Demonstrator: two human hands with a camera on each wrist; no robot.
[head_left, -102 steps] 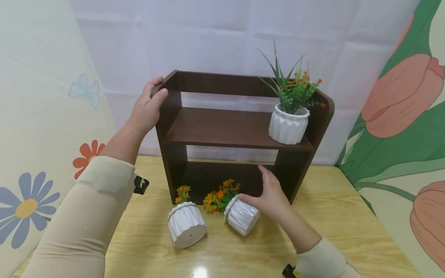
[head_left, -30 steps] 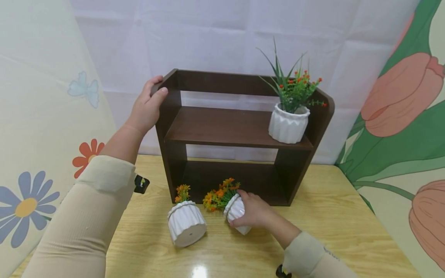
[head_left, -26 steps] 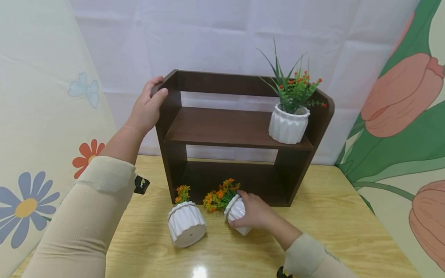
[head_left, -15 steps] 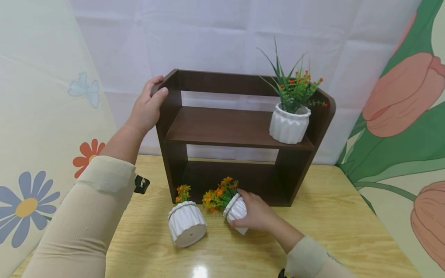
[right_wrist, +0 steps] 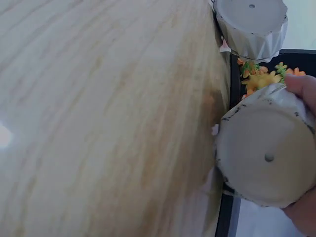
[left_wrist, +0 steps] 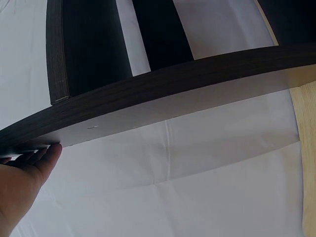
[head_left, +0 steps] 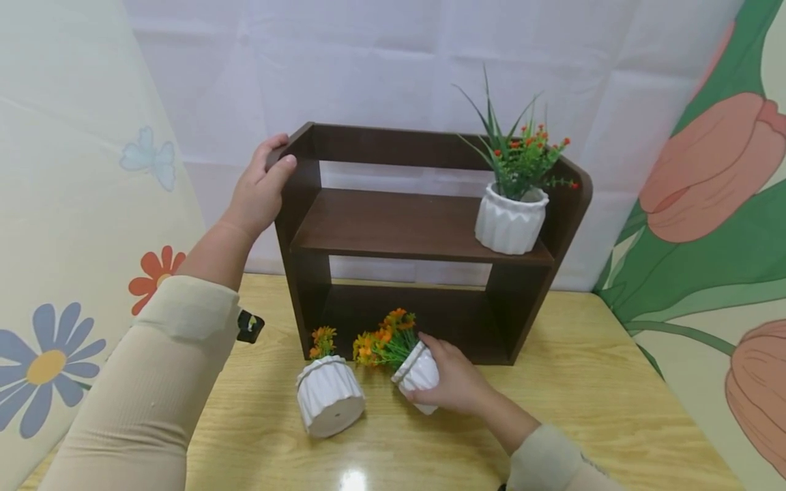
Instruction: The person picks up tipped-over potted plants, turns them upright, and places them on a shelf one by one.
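Note:
At the upper left of the head view, my left hand [head_left: 258,187] grips the side panel of a dark brown two-tier shelf [head_left: 393,225], thumb in front and fingers over its edge. My right hand [head_left: 457,378] holds a white fluted flowerpot [head_left: 417,375] with orange and yellow artificial flowers [head_left: 387,341]. That pot lies tilted, flowers pointing up and left before the lower tier. In the right wrist view its round base [right_wrist: 266,153] with a small hole faces the camera. A similar pot [head_left: 328,395] lies tipped to its left, its flowers toward the shelf.
Another white pot [head_left: 510,221] with grassy leaves and red-orange blooms stands upright at the right end of the upper tier. The shelf rests on a light wood table [head_left: 614,409] against a white cloth backdrop [head_left: 381,68], with flower-printed panels either side.
My right hand, earlier spread beside the right flowerpot, has closed round it. The pot has shifted slightly left and its flowers have risen a little. My left hand stays on the shelf.

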